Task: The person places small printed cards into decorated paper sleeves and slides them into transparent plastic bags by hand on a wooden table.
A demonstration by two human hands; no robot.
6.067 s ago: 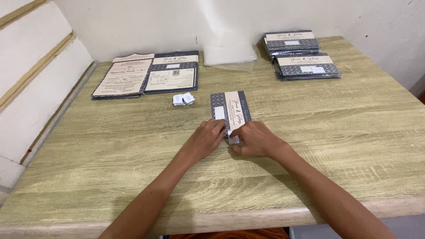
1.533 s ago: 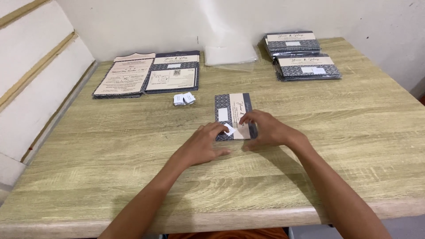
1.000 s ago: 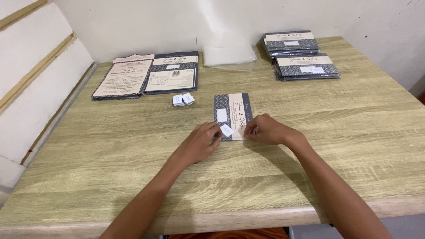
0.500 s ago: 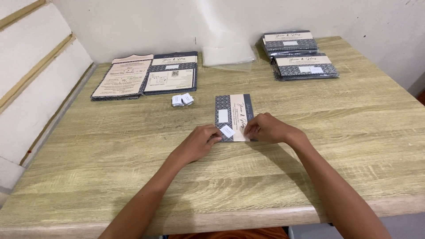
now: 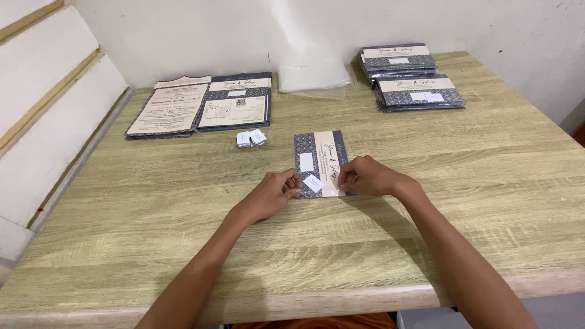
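Left hand [image 5: 272, 194]: fingertips pinching small white label [image 5: 313, 183].
Right hand [image 5: 365, 176]: fingers curled, pressing patterned card [image 5: 321, 159] onto tabletop [image 5: 152, 213].

Both bare forearms are reaching toward twelve o'clock, converging; the left hand [image 5: 271, 195] and right hand [image 5: 365, 177] are lying palm-down, fingers curled, fingertips pointing inward toward each other.

Even, soft light, faint shadows under the arms, sharp throughout.

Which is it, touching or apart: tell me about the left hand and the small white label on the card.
Touching. The head view shows the left hand with its fingertips on the tilted small white label, which lies on the patterned card.
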